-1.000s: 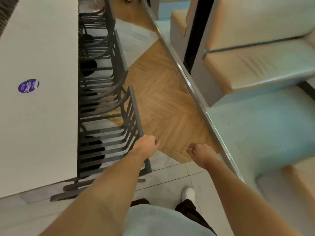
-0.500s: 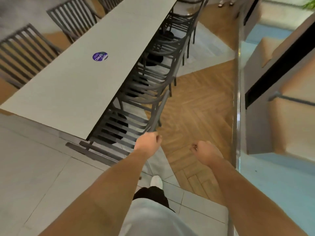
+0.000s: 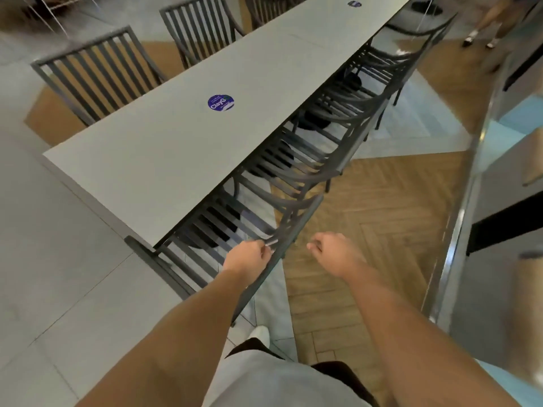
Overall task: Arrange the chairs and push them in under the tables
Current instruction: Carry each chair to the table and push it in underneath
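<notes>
A long white table (image 3: 182, 142) runs from the near left to the far right. Dark slatted metal chairs stand in a row along its right side, seats under the top. My left hand (image 3: 248, 258) grips the top rail of the nearest chair (image 3: 223, 227), whose seat lies under the table's corner. My right hand (image 3: 332, 251) hovers to the right of that chair's back with fingers curled and nothing in it. Two more chairs, one (image 3: 97, 74) nearer and one (image 3: 202, 27) farther, stand at the table's far left side, backs upright.
A steel rail (image 3: 458, 224) with a glass panel borders the wooden floor strip on the right. Another person's legs (image 3: 484, 27) show at the far right top. A purple round sticker (image 3: 220, 102) lies on the tabletop. My white shoe (image 3: 260, 334) is on the tiles below.
The view has swung left and up, bringing the whole table and the far-side chairs into sight. My left hand keeps its hold on the nearest chair's back; my right hand has stayed free beside it.
</notes>
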The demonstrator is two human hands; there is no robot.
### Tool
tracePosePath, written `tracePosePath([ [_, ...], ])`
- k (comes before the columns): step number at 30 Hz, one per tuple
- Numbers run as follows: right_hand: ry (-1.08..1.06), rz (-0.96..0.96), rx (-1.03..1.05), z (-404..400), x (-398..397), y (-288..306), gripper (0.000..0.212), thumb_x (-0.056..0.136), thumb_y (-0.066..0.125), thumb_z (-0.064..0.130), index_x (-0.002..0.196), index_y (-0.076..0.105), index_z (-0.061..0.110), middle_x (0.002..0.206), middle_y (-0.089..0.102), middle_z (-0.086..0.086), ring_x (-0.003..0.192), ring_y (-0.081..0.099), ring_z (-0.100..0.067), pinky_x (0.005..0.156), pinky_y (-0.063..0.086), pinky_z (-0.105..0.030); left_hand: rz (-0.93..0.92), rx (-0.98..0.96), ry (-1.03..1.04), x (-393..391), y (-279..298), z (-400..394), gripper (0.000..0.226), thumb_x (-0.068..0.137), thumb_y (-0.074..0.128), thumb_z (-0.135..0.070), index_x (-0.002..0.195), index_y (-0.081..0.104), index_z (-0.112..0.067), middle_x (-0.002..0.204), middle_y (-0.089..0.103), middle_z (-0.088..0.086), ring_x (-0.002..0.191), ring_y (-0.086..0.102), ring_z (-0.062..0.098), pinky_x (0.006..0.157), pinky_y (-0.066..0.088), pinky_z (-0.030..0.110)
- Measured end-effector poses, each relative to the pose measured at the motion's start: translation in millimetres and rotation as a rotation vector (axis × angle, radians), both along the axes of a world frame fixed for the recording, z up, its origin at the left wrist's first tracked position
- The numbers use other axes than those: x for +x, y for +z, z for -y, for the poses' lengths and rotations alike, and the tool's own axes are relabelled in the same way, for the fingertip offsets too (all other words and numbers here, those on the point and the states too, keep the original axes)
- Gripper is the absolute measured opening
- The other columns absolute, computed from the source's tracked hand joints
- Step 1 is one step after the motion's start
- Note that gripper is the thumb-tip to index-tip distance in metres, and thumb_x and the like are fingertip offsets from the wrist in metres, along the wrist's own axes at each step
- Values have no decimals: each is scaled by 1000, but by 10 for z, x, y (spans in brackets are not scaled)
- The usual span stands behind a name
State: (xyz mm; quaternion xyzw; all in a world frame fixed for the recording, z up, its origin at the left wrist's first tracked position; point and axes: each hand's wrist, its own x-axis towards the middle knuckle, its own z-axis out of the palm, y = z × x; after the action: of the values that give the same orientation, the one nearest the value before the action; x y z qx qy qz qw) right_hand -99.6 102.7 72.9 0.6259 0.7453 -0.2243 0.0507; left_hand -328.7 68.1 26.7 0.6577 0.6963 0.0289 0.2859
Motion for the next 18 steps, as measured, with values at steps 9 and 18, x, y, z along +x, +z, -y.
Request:
tracePosePath([
  [9,487,-7,49,-705,-290,-238,48,103,47,51,137,56,19,133,57,0,129,49,-22,101,46,-38,4,-111,317,-70,-140,201,29,106,41,-40,98,62,-22,92,67,2,83,62,24,78,54,38],
  [18,881,66,-88,-1088,-202,-447,55,97,53,60,134,55,20,126,57,1,121,51,-21,98,46,-38,56,-182,762,414,-100,668,37,103,43,-60,88,59,-31,80,64,-7,68,63,5,58,42,22],
])
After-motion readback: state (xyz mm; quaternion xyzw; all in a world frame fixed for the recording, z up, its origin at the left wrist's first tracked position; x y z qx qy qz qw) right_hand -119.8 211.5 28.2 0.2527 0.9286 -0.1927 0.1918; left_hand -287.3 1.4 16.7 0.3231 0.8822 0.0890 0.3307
